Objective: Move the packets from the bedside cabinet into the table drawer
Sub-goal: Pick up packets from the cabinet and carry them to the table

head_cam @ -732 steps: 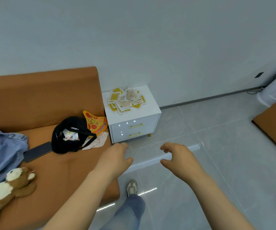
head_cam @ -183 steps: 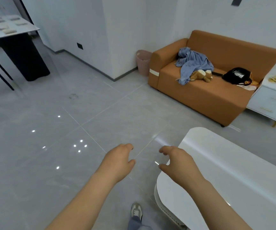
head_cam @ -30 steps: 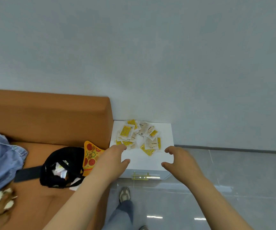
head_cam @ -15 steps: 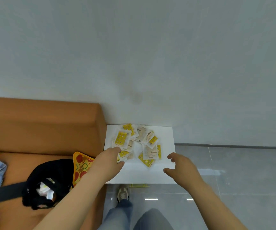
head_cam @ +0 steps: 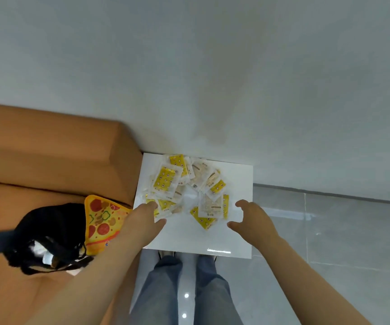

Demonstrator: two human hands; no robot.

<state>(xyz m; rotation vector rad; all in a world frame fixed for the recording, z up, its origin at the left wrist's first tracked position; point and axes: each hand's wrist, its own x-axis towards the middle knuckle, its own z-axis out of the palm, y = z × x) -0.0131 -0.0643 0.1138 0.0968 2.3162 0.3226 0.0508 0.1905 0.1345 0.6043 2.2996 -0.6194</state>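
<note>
Several yellow and clear packets (head_cam: 184, 186) lie in a loose pile on the white top of the bedside cabinet (head_cam: 236, 240), against the wall. My left hand (head_cam: 143, 221) hovers over the near left edge of the pile, fingers loosely curled, holding nothing. My right hand (head_cam: 251, 219) hangs at the pile's near right edge, fingers and thumb apart and empty. The table drawer is out of view.
An orange sofa (head_cam: 48, 156) stands against the cabinet's left side. On its seat lie a pizza-slice pouch (head_cam: 100, 221) and a black bag (head_cam: 46, 238). Grey tiled floor (head_cam: 341, 242) extends to the right. My legs stand right in front of the cabinet.
I have stepped up to the cabinet and now look straight down on it. Both hands have moved forward to the near edge of the pile.
</note>
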